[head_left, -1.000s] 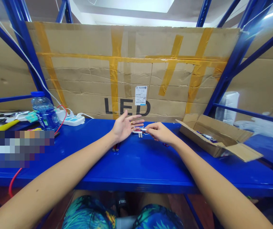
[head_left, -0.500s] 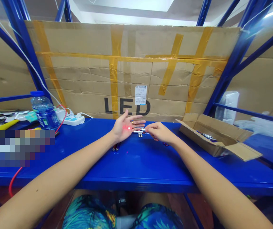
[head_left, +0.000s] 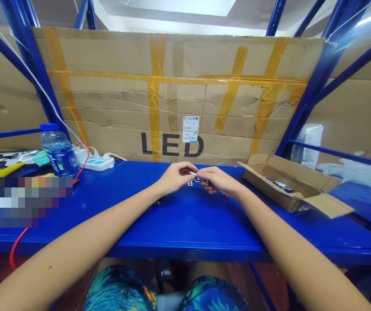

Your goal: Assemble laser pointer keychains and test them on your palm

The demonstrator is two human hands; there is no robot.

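Between my hands is a slim silver laser pointer (head_left: 195,174), its far parts covered by fingers. My left hand (head_left: 174,178) pinches one end of it with thumb and fingertips. My right hand (head_left: 218,179) is closed around the other end. Just below the pointer, small round silver button cells (head_left: 190,183) stand grouped on the blue table (head_left: 185,229). Dark pen-like tubes (head_left: 158,202) lie partly hidden under my left forearm. Beside my right wrist is a small reddish-purple item (head_left: 224,196), too small to name.
An open cardboard box (head_left: 271,188) with shiny pens inside stands at the right. On the left are a water bottle (head_left: 59,151), a white power strip (head_left: 98,162) and a red cable (head_left: 15,246). A large cardboard sheet (head_left: 117,108) rises behind the table.
My left hand has turned from an open palm to a pinch on the pointer's end. The red light spot on that palm is no longer visible. My right hand keeps hold of the pointer.
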